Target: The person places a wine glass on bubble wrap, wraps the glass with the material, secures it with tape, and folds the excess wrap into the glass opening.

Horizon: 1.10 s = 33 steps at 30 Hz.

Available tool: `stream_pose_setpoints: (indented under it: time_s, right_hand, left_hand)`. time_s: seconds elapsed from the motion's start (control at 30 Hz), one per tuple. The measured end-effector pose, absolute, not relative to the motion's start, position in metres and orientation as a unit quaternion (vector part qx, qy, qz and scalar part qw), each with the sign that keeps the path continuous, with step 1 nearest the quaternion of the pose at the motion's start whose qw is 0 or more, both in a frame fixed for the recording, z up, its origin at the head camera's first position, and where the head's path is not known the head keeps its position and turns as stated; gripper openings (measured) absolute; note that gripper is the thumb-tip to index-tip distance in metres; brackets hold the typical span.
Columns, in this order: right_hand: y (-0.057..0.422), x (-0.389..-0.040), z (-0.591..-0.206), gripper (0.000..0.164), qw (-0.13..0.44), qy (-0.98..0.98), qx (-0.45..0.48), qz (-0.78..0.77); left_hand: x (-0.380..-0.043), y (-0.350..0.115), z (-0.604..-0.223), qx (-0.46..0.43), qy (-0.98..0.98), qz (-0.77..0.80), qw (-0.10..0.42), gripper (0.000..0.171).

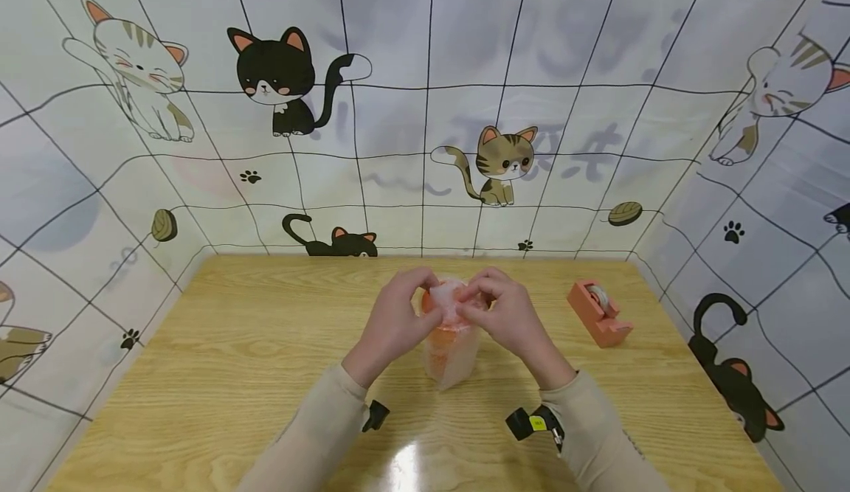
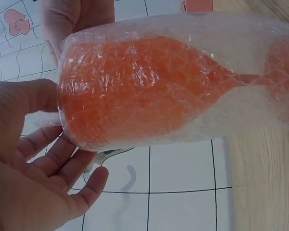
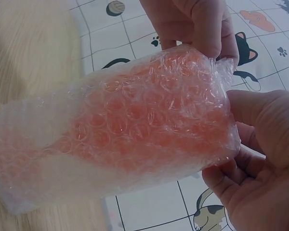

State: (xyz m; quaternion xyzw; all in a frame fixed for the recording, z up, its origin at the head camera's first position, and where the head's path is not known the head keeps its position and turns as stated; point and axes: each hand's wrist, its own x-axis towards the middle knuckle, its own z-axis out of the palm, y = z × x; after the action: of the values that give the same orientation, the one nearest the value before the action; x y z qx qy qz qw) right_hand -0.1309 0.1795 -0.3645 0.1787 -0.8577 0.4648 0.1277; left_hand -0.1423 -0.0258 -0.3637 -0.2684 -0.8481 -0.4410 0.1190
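An orange stemmed goblet (image 2: pixel 139 86) stands upright on the table, wrapped in clear bubble wrap (image 1: pixel 458 355). Its bowl is at the top, with the thin stem and round foot showing through the wrap below. My left hand (image 1: pixel 396 315) holds the wrap's top end from the left, thumb and fingers bent at the rim. From the other side, my right hand (image 1: pixel 510 313) pinches the gathered wrap at the same end. In the right wrist view, the right thumb and fingers (image 3: pixel 250 103) lie at the folded edge of the wrap.
A coral tape dispenser (image 1: pixel 598 315) with a roll of tape stands right of the wrapped goblet. The wooden table (image 1: pixel 265 330) is bordered at the back and sides by cat-print cloth (image 1: pixel 398 130). Each wrist carries a small black camera (image 1: pixel 521 424).
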Motion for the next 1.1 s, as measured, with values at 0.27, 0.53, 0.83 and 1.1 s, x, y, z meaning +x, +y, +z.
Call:
stream_pose_setpoints:
  time_s: [0.27, 0.53, 0.83, 1.1]
  right_hand:
    - [0.179, -0.131, -0.365, 0.004, 0.128, -0.863, 0.169, 0.458]
    - [0.18, -0.13, -0.366, 0.005, 0.134, -0.858, 0.171, 0.466]
    - [0.182, -0.13, -0.372, 0.005, 0.146, -0.855, 0.179, 0.465]
    - [0.184, -0.129, -0.372, 0.005, 0.143, -0.851, 0.18, 0.472]
  left_hand:
    - [-0.141, -0.032, -0.369, -0.327, -0.83, -0.425, 0.155, 0.031]
    - [-0.14, -0.03, -0.373, -0.397, -0.802, -0.39, 0.217, 0.026]
    - [-0.138, -0.033, -0.378, -0.435, -0.798, -0.338, 0.243, 0.029]
    - [-0.137, -0.033, -0.381, -0.451, -0.805, -0.296, 0.247, 0.029]
